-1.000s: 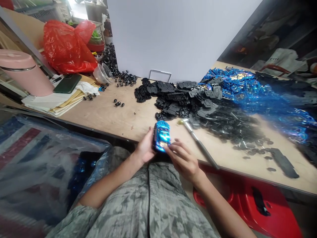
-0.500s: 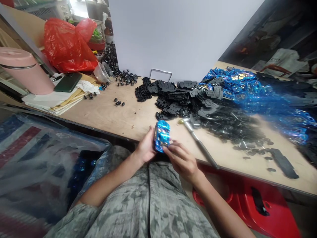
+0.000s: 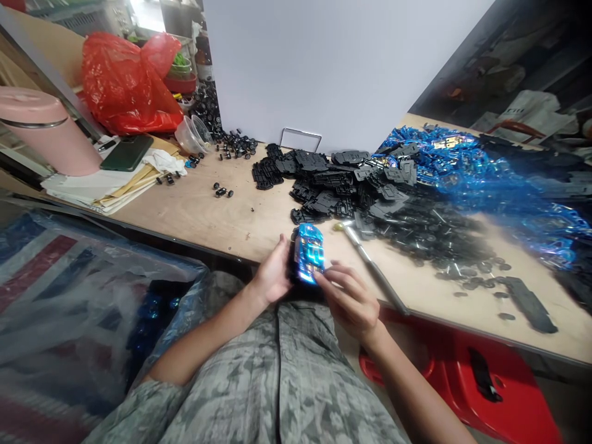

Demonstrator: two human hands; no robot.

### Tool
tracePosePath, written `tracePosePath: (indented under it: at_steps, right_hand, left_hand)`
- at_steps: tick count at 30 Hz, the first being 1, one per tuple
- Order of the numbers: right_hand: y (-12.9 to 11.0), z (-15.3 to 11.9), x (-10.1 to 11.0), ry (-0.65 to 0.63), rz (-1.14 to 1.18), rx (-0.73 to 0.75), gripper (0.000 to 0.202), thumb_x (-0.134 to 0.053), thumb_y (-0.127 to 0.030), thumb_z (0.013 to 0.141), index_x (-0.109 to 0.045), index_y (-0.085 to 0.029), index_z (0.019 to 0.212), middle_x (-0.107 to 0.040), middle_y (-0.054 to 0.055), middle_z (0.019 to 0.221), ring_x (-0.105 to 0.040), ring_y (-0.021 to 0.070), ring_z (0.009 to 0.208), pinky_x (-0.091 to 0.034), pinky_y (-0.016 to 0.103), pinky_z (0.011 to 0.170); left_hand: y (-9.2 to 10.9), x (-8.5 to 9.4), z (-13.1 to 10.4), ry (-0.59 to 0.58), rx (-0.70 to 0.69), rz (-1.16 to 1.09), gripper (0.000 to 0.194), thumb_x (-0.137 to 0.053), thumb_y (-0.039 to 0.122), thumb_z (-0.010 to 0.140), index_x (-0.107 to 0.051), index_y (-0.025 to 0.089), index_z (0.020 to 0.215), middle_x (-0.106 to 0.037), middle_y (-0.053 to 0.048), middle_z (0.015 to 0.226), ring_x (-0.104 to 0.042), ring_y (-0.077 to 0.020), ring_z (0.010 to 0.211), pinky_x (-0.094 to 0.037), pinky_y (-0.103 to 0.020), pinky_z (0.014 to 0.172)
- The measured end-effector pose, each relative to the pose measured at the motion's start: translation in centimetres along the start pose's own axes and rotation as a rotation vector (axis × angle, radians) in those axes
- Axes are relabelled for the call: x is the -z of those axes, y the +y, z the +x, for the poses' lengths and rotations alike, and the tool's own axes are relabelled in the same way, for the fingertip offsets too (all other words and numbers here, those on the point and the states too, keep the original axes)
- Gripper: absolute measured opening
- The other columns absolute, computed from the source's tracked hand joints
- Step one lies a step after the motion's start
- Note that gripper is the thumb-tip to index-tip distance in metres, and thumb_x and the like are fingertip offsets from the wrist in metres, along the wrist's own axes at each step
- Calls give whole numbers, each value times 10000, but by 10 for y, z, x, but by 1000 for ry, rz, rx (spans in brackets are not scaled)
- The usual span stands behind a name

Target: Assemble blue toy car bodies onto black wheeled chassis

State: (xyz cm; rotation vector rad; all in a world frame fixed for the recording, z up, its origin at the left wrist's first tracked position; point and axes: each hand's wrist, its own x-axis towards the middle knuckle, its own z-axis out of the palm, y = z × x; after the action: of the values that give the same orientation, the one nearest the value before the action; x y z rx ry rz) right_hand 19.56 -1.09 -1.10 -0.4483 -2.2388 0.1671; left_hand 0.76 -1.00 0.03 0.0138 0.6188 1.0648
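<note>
A shiny blue toy car body is held over the front edge of the table, its glossy outside facing up. Dark parts show along its left side, where a black base may be under it. My left hand grips it from the left, thumb pointing up beside it. From the lower right, the bent fingers of my right hand pinch the car's near corner. A hammer lies on the table just right of the car. Beyond it sits a heap of black chassis plates.
Loose black wheels on axles spread to the right, with blue car bodies behind. At the left are a pink tumbler, a phone and a red bag. A red stool stands below the table, a plastic-lined sack lower left.
The car body has shifted slightly right and tilted, showing more of its dark left side. My right hand has moved a little to the right with it.
</note>
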Motion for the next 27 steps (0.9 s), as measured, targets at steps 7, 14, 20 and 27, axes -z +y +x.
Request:
tracePosePath:
  at_steps: [7,14,20,27]
  right_hand:
    - [0,-3,-4,-47,2,46,551,-607,39,895,-590,-102,1427,-700,139,1005,-663,254,1041,-595,530,988]
    - [0,-9,-9,-84,24,38,499,-606,8,915,-602,-87,1404,-713,154,1023,-673,269,1097,-590,537,1010]
    - [-3,-8,-9,-49,10,-7,500,-583,-30,948,-597,-168,1429,-725,120,1011,-699,243,1053,-611,513,978]
    - [-8,-2,-7,40,-22,-23,525,-627,2,910,-629,-187,1400,-721,104,981,-706,221,973,-630,486,939]
  left_hand:
    - [-1,4,2,25,-7,28,714,-216,566,1059,-533,79,1473,-777,-164,1107,-746,-257,940,-519,-392,984]
    - [0,7,3,23,-10,-7,686,-261,563,1059,-622,54,1345,-789,-149,976,-753,-240,887,-556,-362,930]
    - [-1,8,3,-2,-17,18,692,-261,570,1055,-611,59,1363,-785,-157,993,-754,-253,907,-541,-391,976]
    - [-2,10,4,-29,-12,-14,692,-262,562,1056,-561,75,1446,-767,-180,1148,-742,-273,1035,-506,-404,1038]
